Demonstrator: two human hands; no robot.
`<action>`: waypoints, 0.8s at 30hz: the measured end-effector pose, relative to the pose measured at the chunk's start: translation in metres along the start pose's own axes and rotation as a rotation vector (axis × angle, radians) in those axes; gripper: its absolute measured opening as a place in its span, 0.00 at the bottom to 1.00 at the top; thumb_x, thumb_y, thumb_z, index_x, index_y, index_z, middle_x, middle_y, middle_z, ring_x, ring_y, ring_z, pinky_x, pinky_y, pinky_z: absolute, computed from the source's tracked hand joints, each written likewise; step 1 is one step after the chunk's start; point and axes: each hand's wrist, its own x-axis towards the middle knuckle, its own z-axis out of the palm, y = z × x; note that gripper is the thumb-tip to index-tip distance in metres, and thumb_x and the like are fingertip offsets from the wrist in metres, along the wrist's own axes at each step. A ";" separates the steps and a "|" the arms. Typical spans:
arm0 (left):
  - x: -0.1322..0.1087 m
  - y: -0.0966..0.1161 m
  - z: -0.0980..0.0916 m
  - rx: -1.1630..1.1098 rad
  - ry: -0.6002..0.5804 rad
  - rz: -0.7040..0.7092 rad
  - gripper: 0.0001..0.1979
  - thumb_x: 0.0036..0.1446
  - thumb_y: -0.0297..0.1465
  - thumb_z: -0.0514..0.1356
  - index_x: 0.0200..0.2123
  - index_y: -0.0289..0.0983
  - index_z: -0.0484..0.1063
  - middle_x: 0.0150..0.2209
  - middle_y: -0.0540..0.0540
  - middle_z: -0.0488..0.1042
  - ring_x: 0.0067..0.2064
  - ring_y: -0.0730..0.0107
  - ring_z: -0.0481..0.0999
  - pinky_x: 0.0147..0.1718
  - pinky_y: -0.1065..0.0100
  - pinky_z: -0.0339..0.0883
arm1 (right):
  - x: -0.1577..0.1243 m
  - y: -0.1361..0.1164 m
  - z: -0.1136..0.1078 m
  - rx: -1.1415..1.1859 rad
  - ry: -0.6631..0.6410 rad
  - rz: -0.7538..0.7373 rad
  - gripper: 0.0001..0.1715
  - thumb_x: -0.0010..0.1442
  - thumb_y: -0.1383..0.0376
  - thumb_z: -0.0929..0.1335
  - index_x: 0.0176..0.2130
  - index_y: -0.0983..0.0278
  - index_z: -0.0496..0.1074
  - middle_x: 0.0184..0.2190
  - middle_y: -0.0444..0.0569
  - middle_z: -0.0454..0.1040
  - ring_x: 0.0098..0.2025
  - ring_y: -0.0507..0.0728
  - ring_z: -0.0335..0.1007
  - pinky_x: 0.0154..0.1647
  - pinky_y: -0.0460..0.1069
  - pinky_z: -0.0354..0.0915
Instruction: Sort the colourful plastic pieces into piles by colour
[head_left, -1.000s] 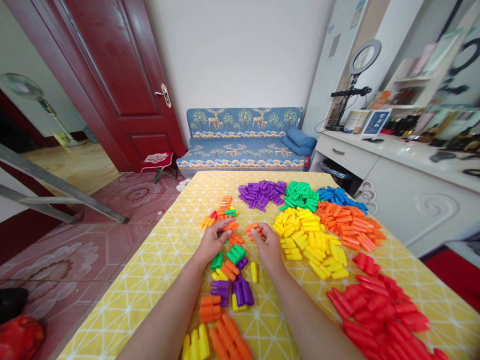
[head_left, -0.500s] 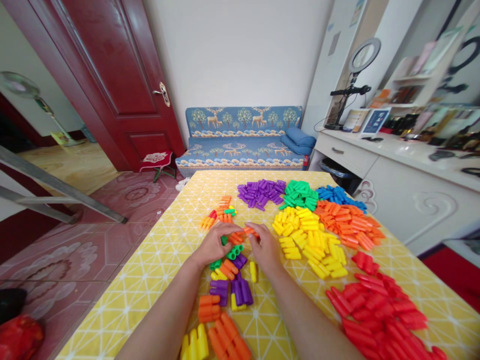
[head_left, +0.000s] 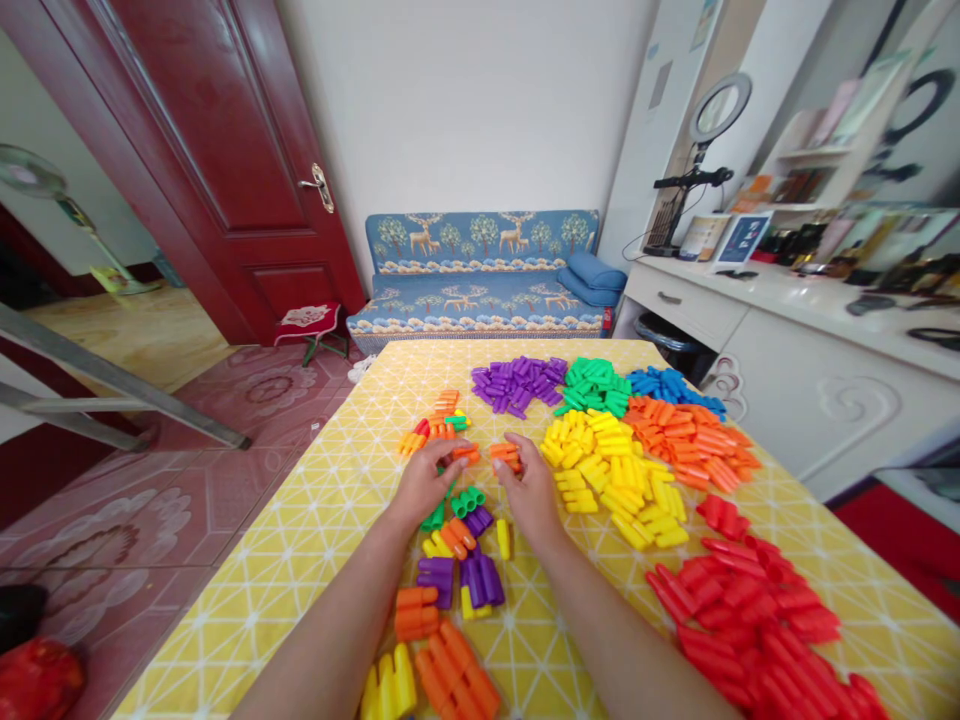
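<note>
My left hand [head_left: 426,482] is closed on an orange plastic tube block [head_left: 468,455], pinched between thumb and fingertips. Across a small gap, my right hand [head_left: 529,488] grips another orange plastic tube block [head_left: 505,456]. Just below my left hand lie green tube blocks [head_left: 468,501] and a purple block [head_left: 478,520]. A single yellow tube block [head_left: 503,540] rests between my forearms. Beyond my left fingers sits a small cluster of orange blocks [head_left: 444,430] with red, green and yellow bits.
Sorted heaps of purple [head_left: 519,384], green [head_left: 598,387], blue [head_left: 667,388], orange [head_left: 690,440], yellow [head_left: 615,470] and red blocks [head_left: 757,610] cover the right half of the yellow tablecloth [head_left: 352,470]. Purple, orange and yellow blocks [head_left: 454,670] lie near my left forearm.
My hands have drawn apart, widening the gap between the two orange blocks. More of the right-hand block shows. The whole view has shifted slightly.
</note>
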 end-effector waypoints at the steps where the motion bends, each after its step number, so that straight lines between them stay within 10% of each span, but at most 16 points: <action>1: 0.000 -0.001 0.000 -0.006 0.007 -0.018 0.15 0.56 0.34 0.59 0.46 0.37 0.75 0.33 0.46 0.76 0.30 0.71 0.71 0.32 0.70 0.65 | 0.003 -0.004 -0.003 0.032 0.012 0.022 0.24 0.54 0.63 0.65 0.51 0.64 0.64 0.37 0.48 0.75 0.37 0.55 0.72 0.40 0.51 0.68; 8: 0.000 -0.005 -0.001 -0.061 0.015 -0.054 0.18 0.53 0.34 0.60 0.48 0.35 0.74 0.28 0.49 0.73 0.28 0.72 0.69 0.31 0.70 0.66 | 0.072 -0.021 -0.087 -0.023 0.166 -0.040 0.25 0.51 0.57 0.66 0.47 0.67 0.65 0.29 0.49 0.73 0.28 0.54 0.70 0.29 0.48 0.66; 15: 0.001 -0.001 -0.002 -0.086 0.022 -0.084 0.20 0.52 0.33 0.61 0.48 0.35 0.74 0.26 0.50 0.72 0.27 0.73 0.69 0.30 0.71 0.65 | 0.119 0.011 -0.222 -0.915 0.328 0.044 0.20 0.53 0.60 0.66 0.44 0.64 0.73 0.35 0.53 0.76 0.36 0.60 0.72 0.33 0.50 0.64; 24: 0.001 -0.004 -0.002 -0.098 0.016 -0.095 0.20 0.52 0.34 0.61 0.49 0.35 0.74 0.26 0.50 0.72 0.27 0.72 0.69 0.30 0.71 0.65 | 0.106 0.037 -0.257 -1.044 0.162 -0.048 0.18 0.53 0.59 0.66 0.43 0.65 0.74 0.35 0.51 0.77 0.33 0.57 0.71 0.32 0.49 0.62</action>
